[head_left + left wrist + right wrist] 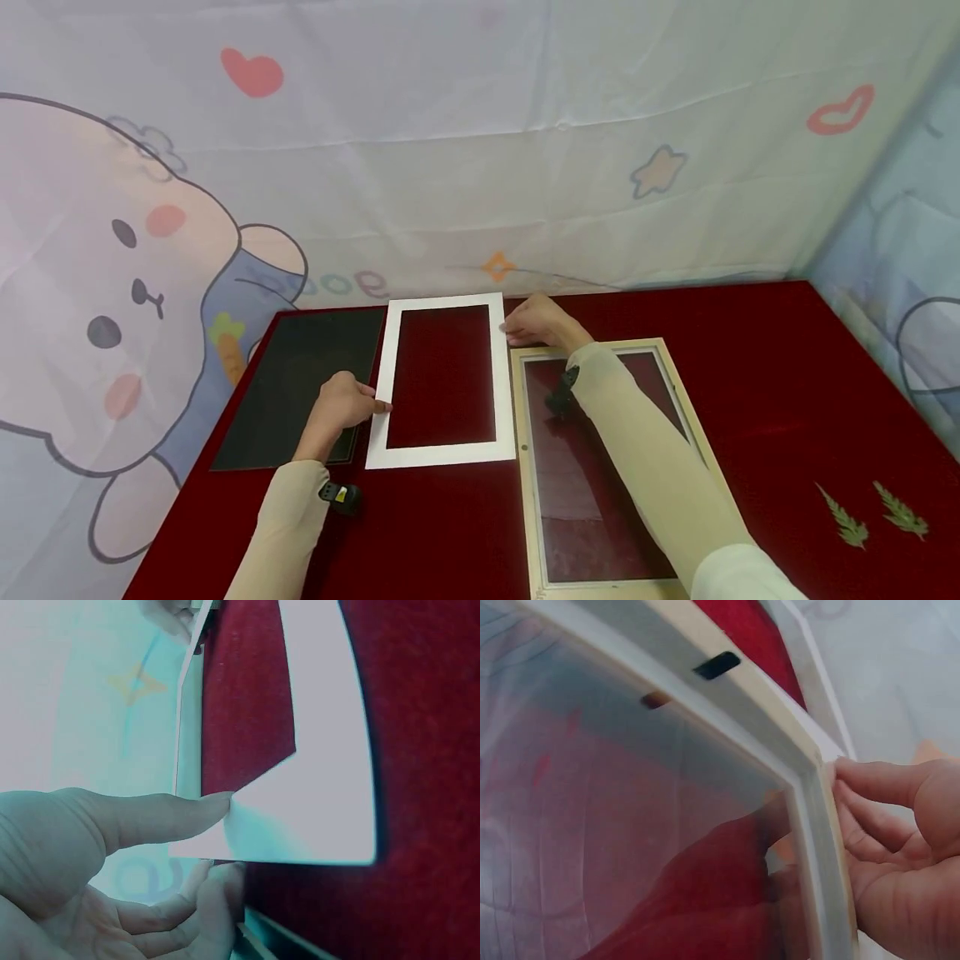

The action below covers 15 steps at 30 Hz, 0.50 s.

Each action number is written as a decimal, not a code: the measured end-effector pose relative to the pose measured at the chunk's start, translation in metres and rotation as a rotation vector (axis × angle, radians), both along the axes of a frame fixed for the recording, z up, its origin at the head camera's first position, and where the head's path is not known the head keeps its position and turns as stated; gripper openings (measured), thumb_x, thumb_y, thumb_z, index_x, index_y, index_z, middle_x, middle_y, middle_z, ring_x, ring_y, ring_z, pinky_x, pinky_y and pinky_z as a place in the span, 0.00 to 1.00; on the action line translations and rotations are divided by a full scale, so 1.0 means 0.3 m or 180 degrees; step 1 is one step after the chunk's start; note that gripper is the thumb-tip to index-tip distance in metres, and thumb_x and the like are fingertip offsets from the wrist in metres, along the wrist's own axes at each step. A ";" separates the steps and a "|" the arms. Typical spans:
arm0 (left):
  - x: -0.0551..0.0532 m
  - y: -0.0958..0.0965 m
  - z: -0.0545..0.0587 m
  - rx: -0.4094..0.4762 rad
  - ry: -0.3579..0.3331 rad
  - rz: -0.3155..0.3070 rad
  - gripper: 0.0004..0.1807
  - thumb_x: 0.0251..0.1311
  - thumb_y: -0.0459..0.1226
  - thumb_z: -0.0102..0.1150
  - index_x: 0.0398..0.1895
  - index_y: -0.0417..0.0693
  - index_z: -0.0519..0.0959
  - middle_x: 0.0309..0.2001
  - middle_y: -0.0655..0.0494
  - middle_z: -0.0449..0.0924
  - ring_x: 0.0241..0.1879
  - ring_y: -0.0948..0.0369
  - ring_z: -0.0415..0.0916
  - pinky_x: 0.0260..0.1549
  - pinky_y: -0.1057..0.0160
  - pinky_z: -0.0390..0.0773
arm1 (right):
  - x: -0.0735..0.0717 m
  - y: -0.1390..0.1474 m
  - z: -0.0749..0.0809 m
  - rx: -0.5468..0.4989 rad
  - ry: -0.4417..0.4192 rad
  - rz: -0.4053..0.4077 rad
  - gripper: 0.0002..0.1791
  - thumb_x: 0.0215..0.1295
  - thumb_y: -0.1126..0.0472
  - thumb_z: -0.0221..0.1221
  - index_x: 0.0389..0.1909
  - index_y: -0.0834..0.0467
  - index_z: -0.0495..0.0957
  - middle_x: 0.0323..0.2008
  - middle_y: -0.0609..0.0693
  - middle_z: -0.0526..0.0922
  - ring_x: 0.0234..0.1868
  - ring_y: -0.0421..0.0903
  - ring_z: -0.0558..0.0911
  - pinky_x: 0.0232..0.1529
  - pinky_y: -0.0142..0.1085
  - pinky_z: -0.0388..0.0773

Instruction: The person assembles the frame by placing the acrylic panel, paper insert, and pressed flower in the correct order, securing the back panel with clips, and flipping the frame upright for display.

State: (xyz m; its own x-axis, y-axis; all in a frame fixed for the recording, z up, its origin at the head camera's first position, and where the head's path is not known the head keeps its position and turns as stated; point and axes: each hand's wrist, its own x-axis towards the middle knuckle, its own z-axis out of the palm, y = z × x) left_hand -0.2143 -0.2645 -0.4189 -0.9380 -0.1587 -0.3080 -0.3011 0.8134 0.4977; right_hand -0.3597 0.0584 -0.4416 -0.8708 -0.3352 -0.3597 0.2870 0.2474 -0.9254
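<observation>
A white rectangular mat with a cut-out window point(442, 455) lies between my two hands, the red cloth showing through it. My left hand point(345, 403) pinches the mat's left strip, thumb on top and fingers beneath, as the left wrist view shows around the mat's corner point(322, 817). At the upper right edge of the mat, my right hand point(536, 321) pinches the border between thumb and fingertips. Just below that hand lies a pale wooden frame point(528, 500) with a clear pane point(577, 517); in the right wrist view the frame's corner point(817, 780) overlaps the fingertips.
Left of the mat lies a dark backing board point(307, 367), partly behind the left hand. Two fern-like leaves, one leaf point(846, 523) beside another leaf point(902, 513), rest at the right on the red cloth point(787, 400). A printed curtain point(450, 183) hangs along the table's back edge.
</observation>
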 end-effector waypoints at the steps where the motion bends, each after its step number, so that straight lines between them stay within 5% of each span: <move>1: 0.000 -0.004 0.006 0.0040 -0.0002 0.0006 0.26 0.60 0.42 0.74 0.55 0.32 0.83 0.49 0.36 0.87 0.48 0.46 0.83 0.45 0.51 0.84 | 0.003 0.002 -0.001 -0.0019 0.0008 -0.0016 0.17 0.71 0.69 0.64 0.56 0.76 0.81 0.30 0.50 0.85 0.26 0.39 0.85 0.34 0.28 0.87; 6: 0.004 -0.027 0.045 0.0308 0.0060 0.0007 0.26 0.67 0.40 0.69 0.61 0.30 0.80 0.49 0.34 0.86 0.49 0.44 0.87 0.52 0.45 0.86 | 0.012 0.006 0.010 -0.0102 0.0041 -0.0049 0.18 0.73 0.67 0.64 0.58 0.74 0.81 0.37 0.52 0.86 0.30 0.39 0.86 0.37 0.29 0.88; 15: 0.031 -0.056 0.137 0.0900 0.0425 0.0084 0.19 0.71 0.38 0.65 0.55 0.31 0.83 0.49 0.36 0.89 0.35 0.62 0.88 0.45 0.55 0.91 | 0.010 0.017 0.097 -0.0145 0.0332 0.0031 0.20 0.74 0.64 0.63 0.61 0.70 0.80 0.43 0.53 0.83 0.35 0.40 0.84 0.41 0.28 0.87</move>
